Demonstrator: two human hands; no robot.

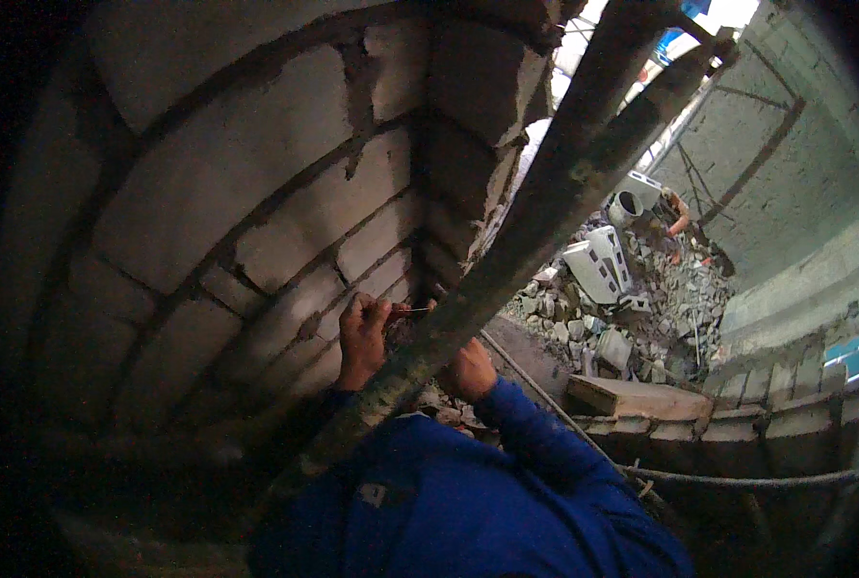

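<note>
Close to the inner corner of the block wall (295,125), my left hand (362,337) is raised with its fingers pinched together. A thin, light strand (412,309), string or wire, runs from those fingers toward the corner; its exact kind cannot be made out. My right hand (472,372) is just right of it, at about the same height. A thick, stained pole (507,260) crosses diagonally in front and hides the right hand's fingers. What that hand holds, if anything, is out of sight.
Right of the pole lies a rubble heap (584,323) with broken hollow blocks (598,265) and a short pipe (626,208). A plank-like slab (638,397) rests by a low block course (786,424). A thin rod (555,409) slants past my right arm.
</note>
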